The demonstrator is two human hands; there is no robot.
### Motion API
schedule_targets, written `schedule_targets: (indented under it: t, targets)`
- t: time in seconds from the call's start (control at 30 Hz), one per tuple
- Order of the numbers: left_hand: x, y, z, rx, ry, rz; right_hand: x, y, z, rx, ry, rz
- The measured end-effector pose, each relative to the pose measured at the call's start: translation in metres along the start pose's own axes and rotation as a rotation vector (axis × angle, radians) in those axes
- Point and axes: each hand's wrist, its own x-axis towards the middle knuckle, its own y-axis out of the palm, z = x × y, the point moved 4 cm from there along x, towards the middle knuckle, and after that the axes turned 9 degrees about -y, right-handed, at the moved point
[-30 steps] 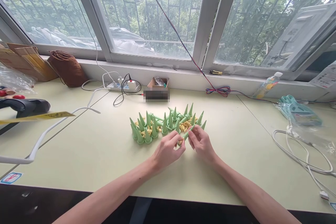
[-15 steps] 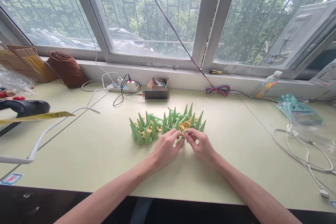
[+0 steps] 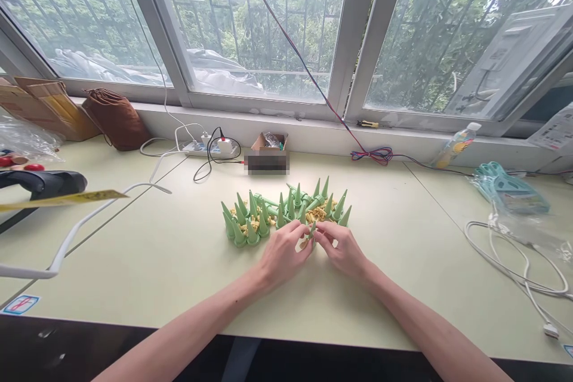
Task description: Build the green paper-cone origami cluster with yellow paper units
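Observation:
Between my two hands a green cone-shaped spike (image 3: 312, 229) stands point up. My left hand (image 3: 285, 249) is closed on it with thumb and fingers, and a small tan bit shows at its lower end. From the other side, my right hand (image 3: 344, 245) pinches the same spike with its fingertips. Just beyond my hands, several more green spikes (image 3: 253, 234) stand upright on their wide bases in a cluster. Small yellowish pieces (image 3: 317, 212) lie heaped among them, and some green spikes (image 3: 264, 198) lie on their sides at the back.
Behind the cluster sits a small open cardboard box (image 3: 270, 143) beside a power strip (image 3: 210, 148) with cables. A brown drawstring bag (image 3: 117, 119) is at the back left. To the right lie a white cable (image 3: 514, 262), teal scissors (image 3: 492, 176) and a drink bottle (image 3: 456, 144).
The spike in my fingers has gone from tilted to more upright. Both hands stay in nearly the same place.

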Motion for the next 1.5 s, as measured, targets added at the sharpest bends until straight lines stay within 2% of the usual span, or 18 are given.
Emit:
schedule_targets:
  t: [0.33,0.67,0.9,1.3,1.5]
  targets:
    - [0.001,0.000,0.005,-0.027,-0.059,-0.005,-0.001,0.006,-0.005,0.025,0.040,0.138]
    - [0.004,-0.012,0.011,0.133,-0.101,-0.193,-0.003,0.009,-0.009,-0.045,0.048,0.175]
    - [0.005,-0.015,0.012,0.211,-0.158,-0.219,-0.003,0.009,-0.010,-0.068,0.043,0.186]
    - [0.004,-0.017,0.013,0.250,-0.083,-0.365,-0.002,0.009,-0.007,-0.089,0.019,0.206]
    - [0.001,-0.028,0.006,0.200,0.018,-0.519,-0.001,0.009,-0.007,-0.111,0.013,0.219]
